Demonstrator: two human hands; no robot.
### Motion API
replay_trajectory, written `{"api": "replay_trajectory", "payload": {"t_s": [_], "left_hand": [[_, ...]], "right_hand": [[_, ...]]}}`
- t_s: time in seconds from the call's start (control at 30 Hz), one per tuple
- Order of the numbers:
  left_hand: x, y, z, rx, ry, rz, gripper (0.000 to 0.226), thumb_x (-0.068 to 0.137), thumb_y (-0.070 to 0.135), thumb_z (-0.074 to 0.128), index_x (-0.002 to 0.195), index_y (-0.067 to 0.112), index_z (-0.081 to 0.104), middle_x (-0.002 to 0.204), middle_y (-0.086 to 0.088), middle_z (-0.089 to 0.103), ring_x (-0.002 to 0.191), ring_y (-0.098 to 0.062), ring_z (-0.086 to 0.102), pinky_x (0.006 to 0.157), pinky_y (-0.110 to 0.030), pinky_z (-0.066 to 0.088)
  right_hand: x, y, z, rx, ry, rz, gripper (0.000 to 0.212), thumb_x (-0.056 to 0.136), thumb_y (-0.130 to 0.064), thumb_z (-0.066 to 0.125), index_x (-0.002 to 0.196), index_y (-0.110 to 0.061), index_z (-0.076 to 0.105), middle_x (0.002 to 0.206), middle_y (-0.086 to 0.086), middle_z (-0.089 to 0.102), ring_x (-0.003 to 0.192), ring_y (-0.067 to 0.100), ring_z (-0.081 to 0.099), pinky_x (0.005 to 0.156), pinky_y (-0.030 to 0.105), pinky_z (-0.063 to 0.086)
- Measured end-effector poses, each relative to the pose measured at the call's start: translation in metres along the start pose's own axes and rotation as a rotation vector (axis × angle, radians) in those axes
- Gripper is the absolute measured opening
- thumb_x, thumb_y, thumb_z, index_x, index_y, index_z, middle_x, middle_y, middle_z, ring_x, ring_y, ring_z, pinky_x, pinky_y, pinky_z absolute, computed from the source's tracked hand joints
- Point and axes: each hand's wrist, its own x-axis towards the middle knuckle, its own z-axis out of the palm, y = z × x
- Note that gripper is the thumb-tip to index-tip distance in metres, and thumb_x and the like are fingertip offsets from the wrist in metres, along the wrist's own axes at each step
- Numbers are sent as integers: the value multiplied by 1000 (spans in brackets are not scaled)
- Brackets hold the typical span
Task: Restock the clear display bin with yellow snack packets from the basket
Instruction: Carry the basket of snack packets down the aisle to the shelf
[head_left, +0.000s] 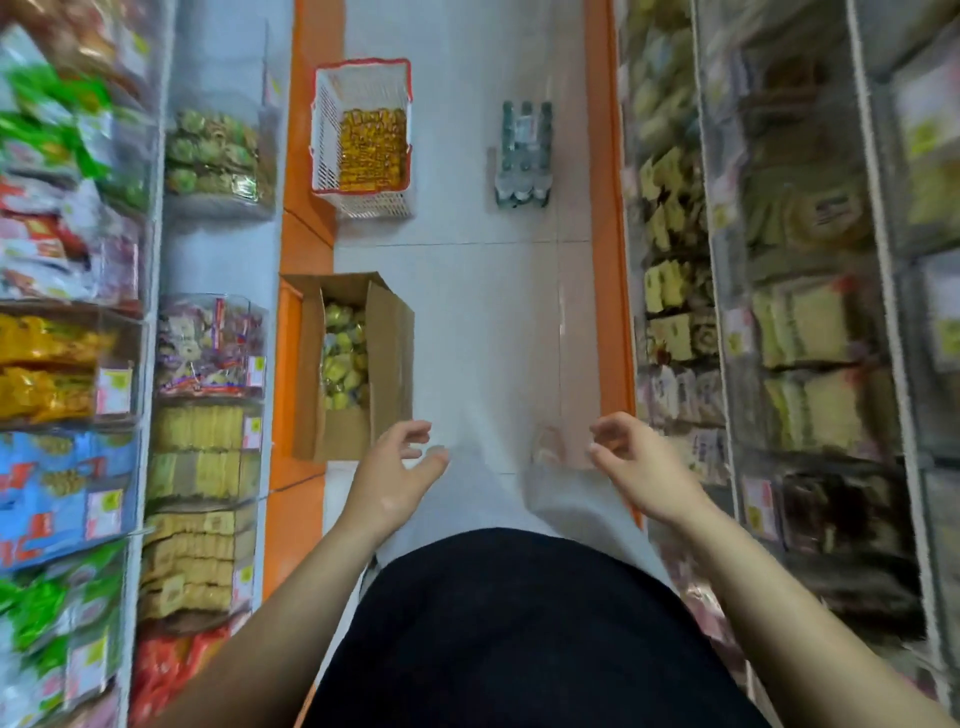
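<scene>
A white basket with a red rim (324, 140) stands on the aisle floor far ahead, and yellow snack packets (371, 150) fill its bottom. On the left shelf a clear display bin (117, 374) holds yellow and orange packets. My left hand (397, 475) and my right hand (631, 465) hang in front of my body, fingers loosely curled, both empty. Both hands are well short of the basket and not touching anything.
An open cardboard box (387, 332) of yellow-green packets sits on the floor left of centre, between me and the basket. A shrink-wrapped pack of bottles (524, 156) stands at the far right of the aisle. Stocked shelves line both sides; orange strips edge the floor.
</scene>
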Motion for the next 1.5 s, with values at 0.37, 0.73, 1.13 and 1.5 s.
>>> {"api": "replay_trajectory", "payload": {"t_s": [0.37,0.73,1.13,1.5], "left_hand": [[159,53,-103,-63,74,-104,44,92,35,73,131,24,57,125,6,62,112,-16,62,95,-36,51],[375,263,-125,31,-35,103,40,90,36,74,125,24,59,119,8,65,105,-13,64,89,-29,50],[462,329,-201,-128,140,-142,38,90,27,76,125,24,61,118,7,65,105,-11,63,83,-18,45],[591,337,-321,-272,254,-181,34,90,20,76,122,18,63,116,1,68,105,-11,64,97,-25,49]], "right_hand": [[188,-151,-53,-82,-64,-60,32,94,-38,62,121,-21,63,111,-7,66,92,8,65,84,32,54],[292,-161,-157,1,26,172,12,92,-37,66,101,-32,60,97,-16,66,77,-9,60,61,10,42],[521,-341,-269,-136,-149,-142,27,94,-34,62,117,-21,63,107,-7,68,89,8,66,75,25,48],[663,-504,-264,-281,-255,-181,33,96,-30,61,125,-15,63,116,-2,68,92,13,65,84,27,48]]}}
